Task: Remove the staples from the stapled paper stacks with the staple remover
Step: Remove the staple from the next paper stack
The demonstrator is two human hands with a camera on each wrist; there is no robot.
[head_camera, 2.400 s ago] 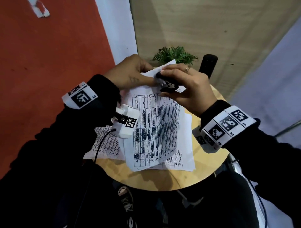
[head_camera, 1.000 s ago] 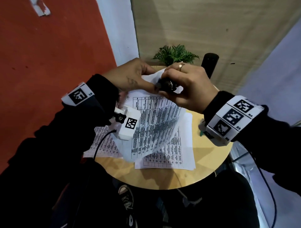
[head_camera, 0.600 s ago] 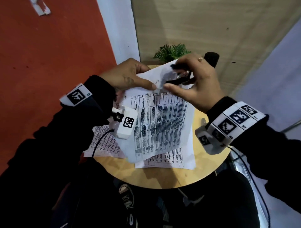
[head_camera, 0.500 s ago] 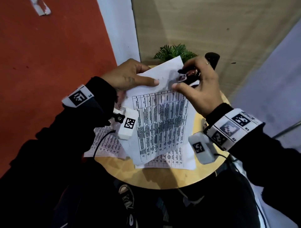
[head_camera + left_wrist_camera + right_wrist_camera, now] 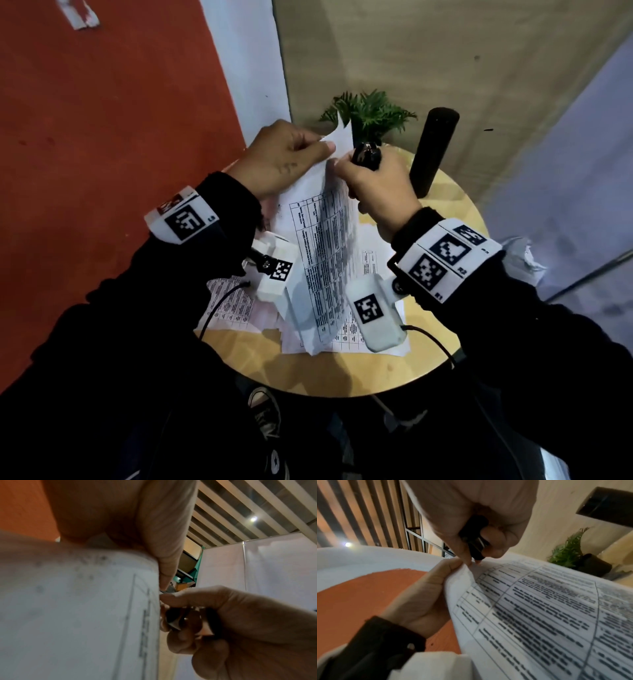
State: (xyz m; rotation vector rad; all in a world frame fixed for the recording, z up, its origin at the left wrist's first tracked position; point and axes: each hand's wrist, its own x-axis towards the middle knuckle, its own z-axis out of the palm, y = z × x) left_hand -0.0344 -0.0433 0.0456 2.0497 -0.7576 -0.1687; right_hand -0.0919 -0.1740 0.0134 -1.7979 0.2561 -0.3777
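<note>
My left hand (image 5: pixel 320 150) pinches the top corner of a printed paper stack (image 5: pixel 325 246), which hangs curled and lifted off the table. My right hand (image 5: pixel 356 169) grips the black staple remover (image 5: pixel 366 156) in its curled fingers. Its thumb and forefinger tips touch the same corner, right beside my left thumb. In the right wrist view the staple remover (image 5: pixel 474 538) sits in my right hand (image 5: pixel 473 562) just above the paper stack (image 5: pixel 539 615), and the left hand (image 5: pixel 450 563) holds the sheet's edge. I cannot make out a staple.
More printed sheets (image 5: pixel 233 305) lie flat on the small round wooden table (image 5: pixel 342 373). A small green plant (image 5: pixel 370 113) and a tall black cylinder (image 5: pixel 433 150) stand at its far edge. My shoes and legs show below the table's near edge.
The right hand drew the remover off the corner, then rolled over and came back with its fingertips at the corner. The stack rose and turned nearly edge-on.
</note>
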